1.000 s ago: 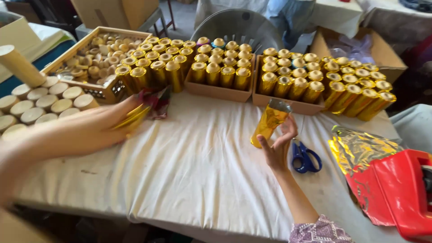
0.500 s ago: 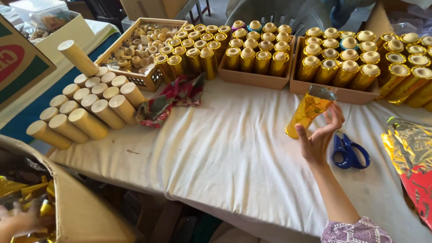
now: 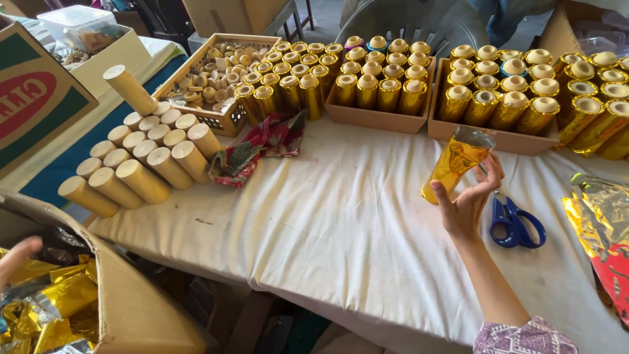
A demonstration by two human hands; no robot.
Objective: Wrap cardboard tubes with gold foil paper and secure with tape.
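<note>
Item: gold-foil-wrapped tube (image 3: 457, 162), held upright w/ slight tilt above the white tablecloth (image 3: 341, 216), just in front of the cardboard trays (image 3: 498, 139) of finished gold tubes (image 3: 504, 98).

Handling (judged): prob. light, hollow card core; stiff along its length, but foil skin thin, crinkly, slippery, creases or tears easily. Loose foil bunched at top end looked unfinished, so best taken round the mid-body, not by the top ruffle. Gentle pinch enough; hard squeeze would dent foil.

Right hand (image 3: 468, 203): closed lightly round the tube's lower half, thumb on near side, fingers (image 3: 491, 172) curled behind, palm partly open, not a tight fist.

Left hand (image 3: 16, 257): only fingertips showed at frame's left edge, over the cardboard box (image 3: 131, 308) of crumpled gold foil (image 3: 56, 301). Whether it gripped any foil: cannot tell.

Nearby:
- blue-handled scissors (image 3: 516, 221), flat on cloth, just beside right hand, untouched.
- bare wooden-colour tubes (image 3: 141, 160), lying in rows at table's left end, one propped on top.
- red patterned rag (image 3: 262, 145), betw. bare tubes and trays.
- slatted crate (image 3: 216, 121) of small caps, behind.
- loose gold/red foil sheet (image 3: 599, 219), far right.
</note>
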